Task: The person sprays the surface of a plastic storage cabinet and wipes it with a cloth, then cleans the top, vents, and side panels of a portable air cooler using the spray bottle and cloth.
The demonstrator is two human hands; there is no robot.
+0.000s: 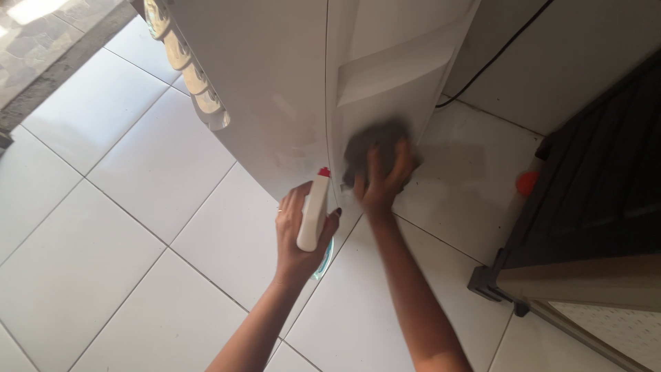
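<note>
Fingers (396,155) of the right hand (383,180) press flat on a soft, limp grey cloth (372,141) against the white appliance (289,89), while the left hand (297,231) clamps a light, likely slippery spray bottle (314,210) round its neck, near the tiled floor (138,227).

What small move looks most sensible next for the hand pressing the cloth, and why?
Probably a short wiping stroke downward along the white appliance. The right hand presses a grey cloth flat on its lower front panel, while the left hand holds a spray bottle beside it, nozzle toward the panel.
</note>
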